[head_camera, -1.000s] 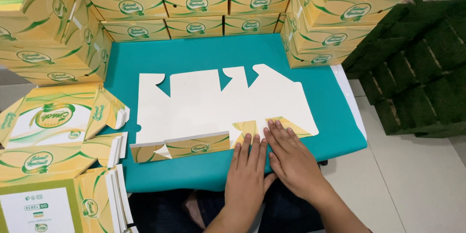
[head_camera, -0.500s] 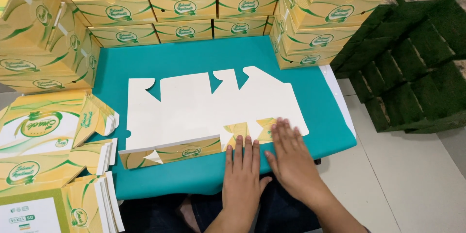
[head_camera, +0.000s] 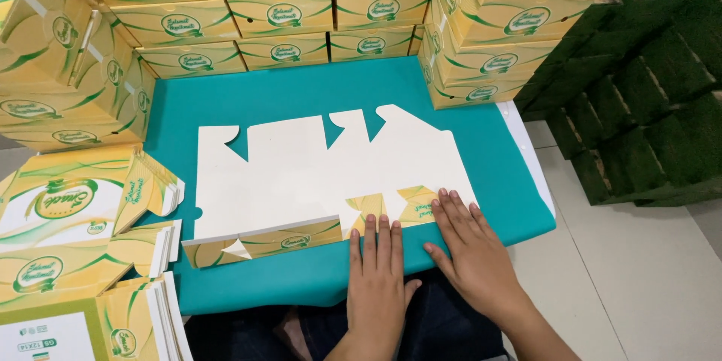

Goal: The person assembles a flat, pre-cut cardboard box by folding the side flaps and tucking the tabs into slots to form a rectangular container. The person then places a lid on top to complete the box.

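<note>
Across the teal-covered bench (head_camera: 301, 90) we see a flat, unfolded carton blank (head_camera: 301, 173) lying white side up, its near flaps turned over to show yellow-and-green print. Pale tiled floor (head_camera: 639, 278) runs along the right, where a stack of dark green slatted crates (head_camera: 639, 90) stands. Walls of assembled yellow-and-green boxes (head_camera: 301, 11) close off the far edge and the far right corner of the bench, and more lean in at the left. Near left, piles of flat printed blanks (head_camera: 83, 256) fan out, overlapping the bench edge. Our left hand (head_camera: 376, 274) lies flat, fingers together, fingertips on a folded flap at the blank's near edge. Our right hand (head_camera: 470, 248) presses flat, fingers slightly spread, on the blank's near right corner. Both forearms are cut off by the lower edge, and we cannot make out what lies beneath the bench beyond dark clothing.
</note>
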